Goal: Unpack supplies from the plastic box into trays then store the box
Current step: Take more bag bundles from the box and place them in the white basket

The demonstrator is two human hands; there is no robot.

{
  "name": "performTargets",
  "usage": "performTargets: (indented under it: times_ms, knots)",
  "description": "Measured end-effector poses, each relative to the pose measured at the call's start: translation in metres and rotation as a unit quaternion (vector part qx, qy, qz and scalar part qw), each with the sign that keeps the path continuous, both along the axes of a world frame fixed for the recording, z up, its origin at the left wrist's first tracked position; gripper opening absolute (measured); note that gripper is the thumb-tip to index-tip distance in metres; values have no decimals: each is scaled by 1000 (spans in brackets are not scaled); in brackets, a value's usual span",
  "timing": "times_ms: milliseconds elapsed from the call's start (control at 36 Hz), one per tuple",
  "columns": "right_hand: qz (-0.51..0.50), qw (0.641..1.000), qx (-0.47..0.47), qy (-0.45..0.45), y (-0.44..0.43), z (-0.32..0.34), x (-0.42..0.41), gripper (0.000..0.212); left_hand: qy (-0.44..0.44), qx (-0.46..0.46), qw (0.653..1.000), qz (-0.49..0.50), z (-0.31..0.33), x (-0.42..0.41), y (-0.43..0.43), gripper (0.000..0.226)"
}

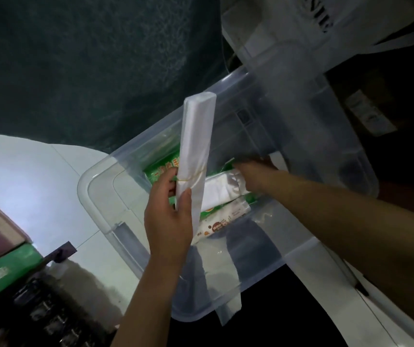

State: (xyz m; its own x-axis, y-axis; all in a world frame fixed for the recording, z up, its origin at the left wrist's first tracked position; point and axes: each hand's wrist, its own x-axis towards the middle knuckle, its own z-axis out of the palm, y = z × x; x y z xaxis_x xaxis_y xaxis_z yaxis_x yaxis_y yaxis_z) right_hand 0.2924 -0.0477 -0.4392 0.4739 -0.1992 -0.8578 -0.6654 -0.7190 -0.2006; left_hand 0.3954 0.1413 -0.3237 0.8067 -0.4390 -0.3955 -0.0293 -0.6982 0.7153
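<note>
We see the left hand point(168, 221), fingers clamped on a long white rubber-banded bundle of plastic bags point(196, 156), held upright over the clear plastic box point(105, 196). Our right hand point(251, 176) reaches inside among green and white packets point(223, 191); its fingers seem closed on one.

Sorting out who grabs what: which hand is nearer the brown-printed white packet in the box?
Left. The left hand sits right beside the brown-printed packet; the right hand reaches deeper into the plastic box, beyond it.

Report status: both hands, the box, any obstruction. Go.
Left hand grips long white bundle, lifted over clear plastic box. Right hand down inside on white packet. Green packs remain. No obstruction seen.
</note>
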Motion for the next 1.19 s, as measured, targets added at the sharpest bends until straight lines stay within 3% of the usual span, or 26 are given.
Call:
performTargets:
  times_ms: [194,333,500,611,750,917,1000,1056,1194]
  knots:
    - [57,997,-47,-18,5,-34,5,28,26,34,998,40,-1,-7,4,38]
    - [92,995,-28,12,0,-42,11,33,28,16,998,48,1,-10,9,37]
    - [64,997,42,31,-4,-28,16,39,40,-8,999,35,15,-5,13,39]
    - [87,995,40,43,5,-5,11,37,38,-44,998,32,38,6,17,41]
    - [87,995,-33,41,13,41,5,34,55,-70,994,64,71,24,23,36]
    - [-32,987,-152,-48,22,145,-12,36,97,-109,989,27,121,57,36,36]
    - [-165,959,-195,-125,36,202,-24,26,104,-147,983,-24,147,79,46,37]
    - [-269,922,-213,-179,49,237,-33,23,112,-165,978,-66,163,95,49,40]
    - [-548,775,-197,-245,97,312,-66,16,183,-203,949,-155,200,119,42,44]
